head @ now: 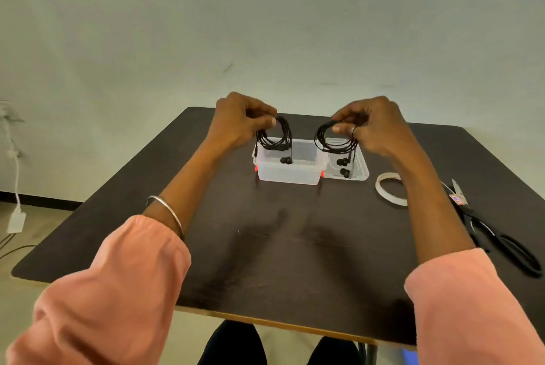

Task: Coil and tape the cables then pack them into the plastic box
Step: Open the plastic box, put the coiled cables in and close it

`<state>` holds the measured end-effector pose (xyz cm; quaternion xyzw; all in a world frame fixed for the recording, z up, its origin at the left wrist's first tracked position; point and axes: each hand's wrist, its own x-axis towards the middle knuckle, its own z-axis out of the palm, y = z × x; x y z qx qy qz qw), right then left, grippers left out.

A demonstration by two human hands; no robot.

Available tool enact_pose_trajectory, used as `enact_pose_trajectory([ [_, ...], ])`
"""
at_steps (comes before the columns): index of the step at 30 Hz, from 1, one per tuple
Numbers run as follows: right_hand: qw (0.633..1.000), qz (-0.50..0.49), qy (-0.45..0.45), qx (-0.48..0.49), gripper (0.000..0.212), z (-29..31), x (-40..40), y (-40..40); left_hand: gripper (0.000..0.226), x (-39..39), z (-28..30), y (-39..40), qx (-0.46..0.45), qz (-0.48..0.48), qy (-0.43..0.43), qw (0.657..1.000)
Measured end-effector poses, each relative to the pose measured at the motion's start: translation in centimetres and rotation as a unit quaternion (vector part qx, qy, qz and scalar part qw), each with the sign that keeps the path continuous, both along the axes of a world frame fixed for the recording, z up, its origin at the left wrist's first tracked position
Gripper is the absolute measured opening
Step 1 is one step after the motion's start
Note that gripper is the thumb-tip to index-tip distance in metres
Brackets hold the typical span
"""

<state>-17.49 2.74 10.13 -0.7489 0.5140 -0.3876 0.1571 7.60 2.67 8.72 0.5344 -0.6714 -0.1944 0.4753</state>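
Observation:
Each hand holds up a coiled black earphone cable above the table. My left hand (240, 119) pinches the top of the left coil (275, 136), which hangs over the clear plastic box (290, 171) with its earbuds dangling inside. My right hand (373, 125) pinches the top of the right coil (334, 140), which hangs over the clear lid (358, 167) lying right of the box. A white tape roll (389, 192) lies flat further right, partly under my right forearm.
Black-handled scissors (498, 232) lie near the right edge of the dark table (265, 246). The box has red clips on its sides. A white charger and cable hang by the wall at far left. My knees show below the table's front edge.

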Motion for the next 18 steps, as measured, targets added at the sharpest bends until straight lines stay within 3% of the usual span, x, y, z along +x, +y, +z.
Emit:
enact_pose_trajectory([
  [5,0.997,-0.033,-0.037,-0.053,0.017,0.9,1.5,-2.5,0.017,-1.0,0.7,-3.3,0.024,0.019,0.019,0.999],
  [13,0.994,-0.071,-0.052,-0.063,0.019,-0.9,2.4,-4.2,0.012,-3.8,-2.4,-6.0,0.101,0.039,-0.038,0.993],
  [15,0.995,-0.069,-0.053,-0.055,0.018,-1.5,2.3,-4.4,0.007,-3.9,-3.3,-6.2,0.108,0.045,-0.076,0.99],
  [18,0.995,-0.068,-0.061,-0.037,0.017,-2.2,2.4,-4.6,0.009,-3.9,-4.7,-6.3,0.109,0.097,-0.216,0.965],
])
